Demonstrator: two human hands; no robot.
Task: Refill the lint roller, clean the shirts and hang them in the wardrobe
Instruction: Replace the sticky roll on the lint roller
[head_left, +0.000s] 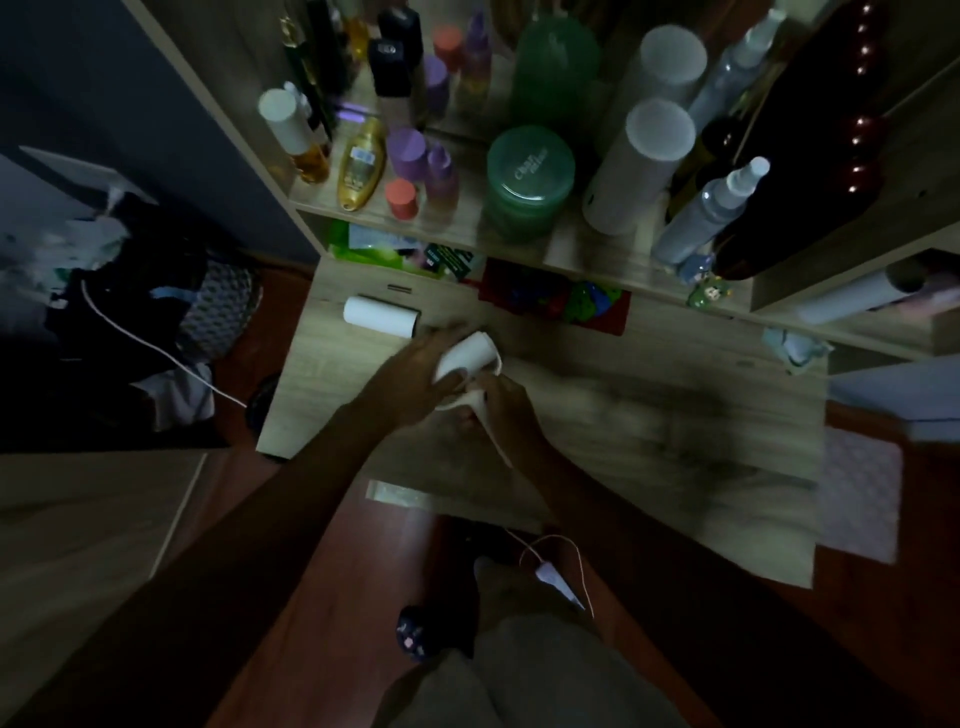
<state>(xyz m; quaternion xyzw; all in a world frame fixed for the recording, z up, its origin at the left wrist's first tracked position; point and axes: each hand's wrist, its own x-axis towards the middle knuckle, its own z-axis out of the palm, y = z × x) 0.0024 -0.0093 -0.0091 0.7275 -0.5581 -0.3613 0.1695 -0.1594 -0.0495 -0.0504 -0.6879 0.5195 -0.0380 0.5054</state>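
The lint roller (470, 353) was in front of the green jar (530, 176), closer to the person and just above the table (649, 415). Its white roll sat inside the left hand (415, 379). Its thin handle stuck down out of the right hand (498, 410). The two hands were touching. A spare roll (382, 314) lay flat on the table, to the left of the jar and closer to the person, just beside the left hand.

The table was pale wood. The green jar stood on a shelf (519, 244) at the back of it. Purple bottles (408, 153) stood just left of the jar and white tubes (660, 130) just right of it. Far to the left of the jar, down on the red-brown floor (332, 571), was a pile of dark clothes (130, 291) with a white cord (156, 348) across it.

The left fingers (452, 376) were curled round the white roll and gripped it. The right hand was curled round the handle. The picture was dark and blurry, so each right finger could not be told apart.
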